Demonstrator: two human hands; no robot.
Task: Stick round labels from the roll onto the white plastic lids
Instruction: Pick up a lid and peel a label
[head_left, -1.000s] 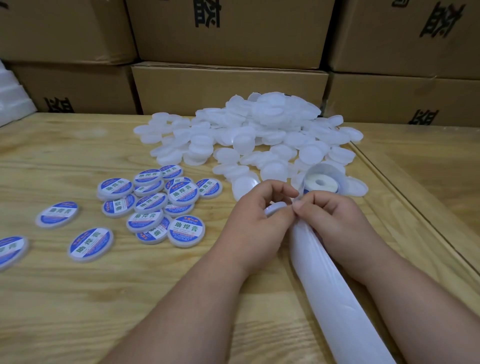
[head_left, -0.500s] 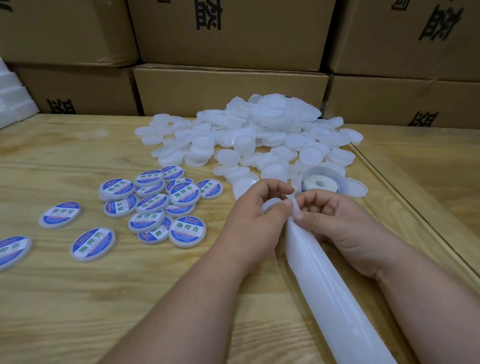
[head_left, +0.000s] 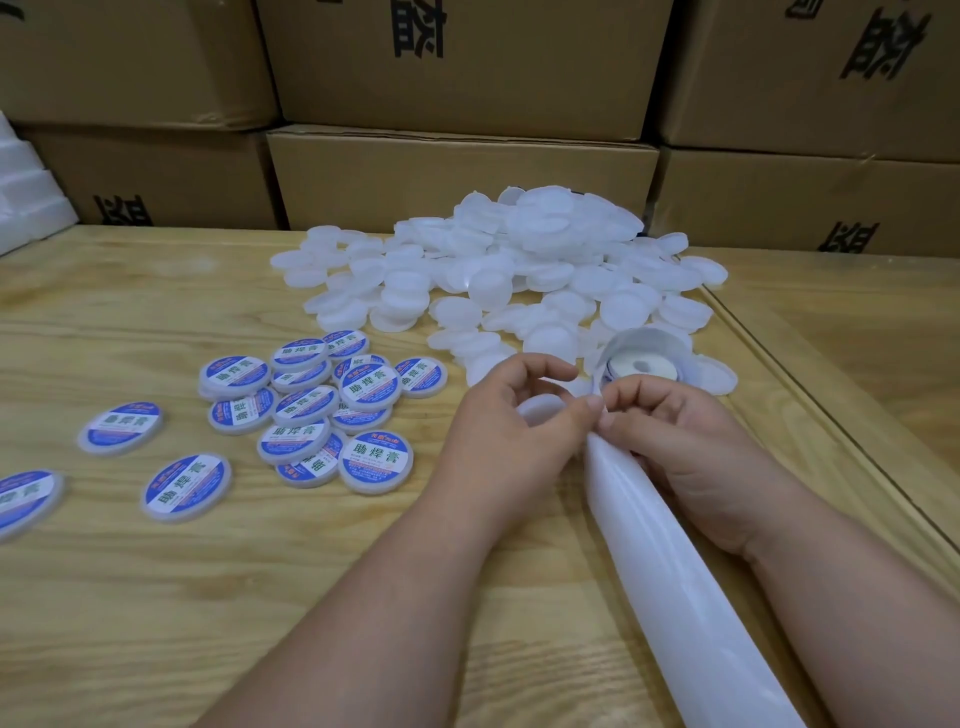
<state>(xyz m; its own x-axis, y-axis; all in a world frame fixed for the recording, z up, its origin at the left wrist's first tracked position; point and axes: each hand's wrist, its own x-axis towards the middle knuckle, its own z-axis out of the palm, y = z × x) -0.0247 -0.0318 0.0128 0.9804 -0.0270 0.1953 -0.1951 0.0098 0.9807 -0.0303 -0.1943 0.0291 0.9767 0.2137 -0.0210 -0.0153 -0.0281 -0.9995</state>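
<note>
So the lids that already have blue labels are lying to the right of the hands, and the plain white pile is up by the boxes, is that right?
Not quite. The head view shows the labelled lids lying to the left of the hands, not the right: they sit beyond the left hand, away from the right hand. The rest holds: the plain white pile lies up by the cardboard boxes.
</note>
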